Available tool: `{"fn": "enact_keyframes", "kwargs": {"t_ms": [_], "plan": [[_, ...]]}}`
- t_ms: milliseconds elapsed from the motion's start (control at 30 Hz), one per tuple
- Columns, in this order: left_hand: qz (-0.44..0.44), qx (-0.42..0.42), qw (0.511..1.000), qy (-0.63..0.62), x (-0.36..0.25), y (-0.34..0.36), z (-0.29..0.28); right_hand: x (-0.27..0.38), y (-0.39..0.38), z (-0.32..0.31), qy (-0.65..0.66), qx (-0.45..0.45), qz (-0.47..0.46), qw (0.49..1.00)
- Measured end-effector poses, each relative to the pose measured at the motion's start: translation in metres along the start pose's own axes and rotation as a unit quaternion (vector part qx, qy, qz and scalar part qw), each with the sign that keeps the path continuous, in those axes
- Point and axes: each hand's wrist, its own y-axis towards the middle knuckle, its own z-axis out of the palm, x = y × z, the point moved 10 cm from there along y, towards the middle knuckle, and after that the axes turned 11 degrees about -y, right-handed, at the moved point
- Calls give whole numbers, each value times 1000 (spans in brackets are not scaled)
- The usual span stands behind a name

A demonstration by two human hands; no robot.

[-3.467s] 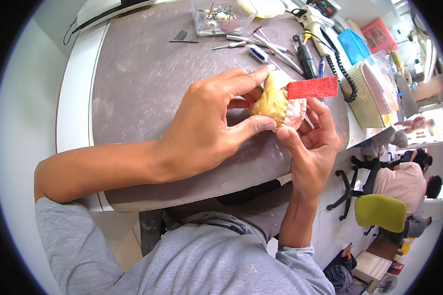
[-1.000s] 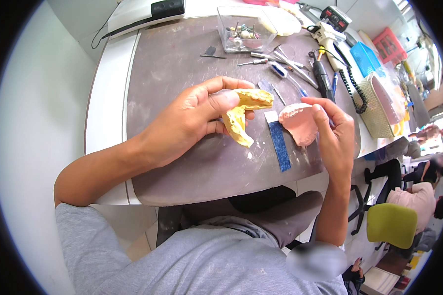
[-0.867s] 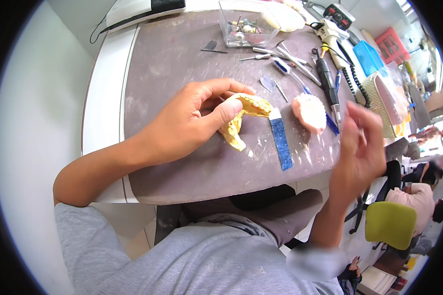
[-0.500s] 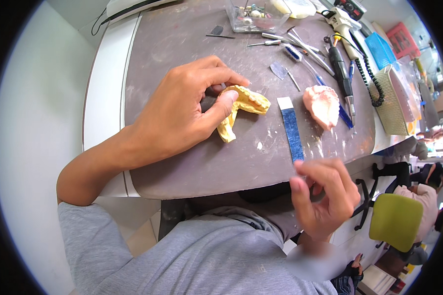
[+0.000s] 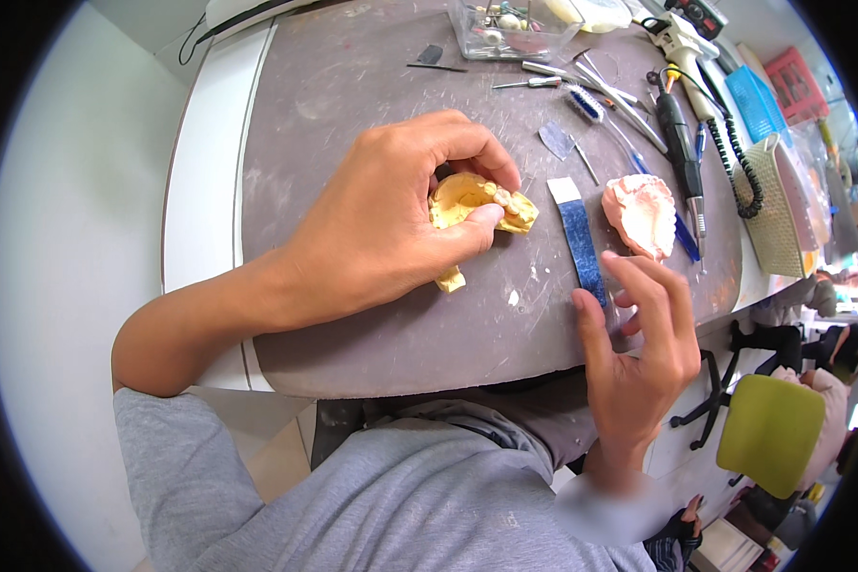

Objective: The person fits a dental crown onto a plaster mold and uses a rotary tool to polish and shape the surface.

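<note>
My left hand (image 5: 405, 210) grips a yellow dental cast (image 5: 459, 195) of a horseshoe shape on the table. Its thumb and fingertips close around the teeth on the cast's right arm, where a pinkish tooth-like piece (image 5: 505, 198) shows between them. Part of the cast is covered by the thumb. My right hand (image 5: 643, 348) is open, fingers curved and apart, at the near end of a blue articulating paper strip (image 5: 580, 238) with a white end. Whether a fingertip touches the strip, I cannot tell. Right of the strip lies a pink dental cast (image 5: 641, 214).
Beyond the casts lie a small brush (image 5: 584, 103), several metal instruments (image 5: 601, 81) and a clear plastic piece (image 5: 556, 141). A clear box of small burs (image 5: 505, 33) stands at the back. On the right are a black handpiece (image 5: 677, 133), its coiled cord and a woven basket (image 5: 772, 205).
My right hand has moved forward to the strip's near end. My left thumb has slid right along the cast, and the cast has turned, showing its inner side more.
</note>
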Motion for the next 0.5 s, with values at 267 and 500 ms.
{"fn": "enact_keyframes", "kwargs": {"t_ms": [267, 500], "plan": [[-4, -10, 1000, -3, 0, 2, 1, 16, 16, 4, 81, 1, -15, 997], [-1, -15, 1000, -9, 4, 2, 0, 31, 32, 30, 33, 53, -25, 998]]}}
